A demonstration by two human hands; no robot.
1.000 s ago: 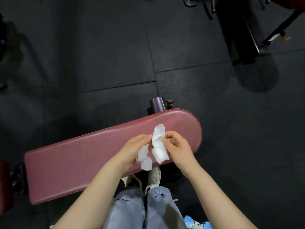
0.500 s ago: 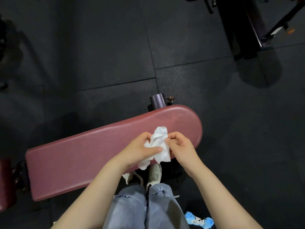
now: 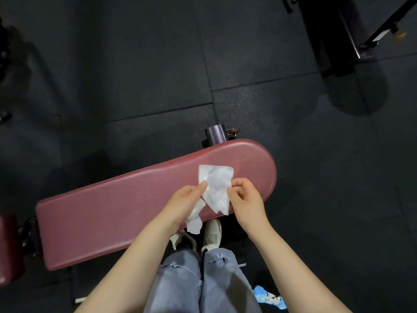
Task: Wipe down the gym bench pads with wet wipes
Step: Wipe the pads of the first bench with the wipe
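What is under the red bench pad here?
Below the red bench pad, a dark frame tube shows at its far edge, shoes at its near edge; the pad hides its supports.

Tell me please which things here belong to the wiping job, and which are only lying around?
For the job:
- wet wipe, held by left hand and right hand
- red bench pad

Only lying around:
- blue packet on the floor
- dark equipment frame
- second red pad at the left edge
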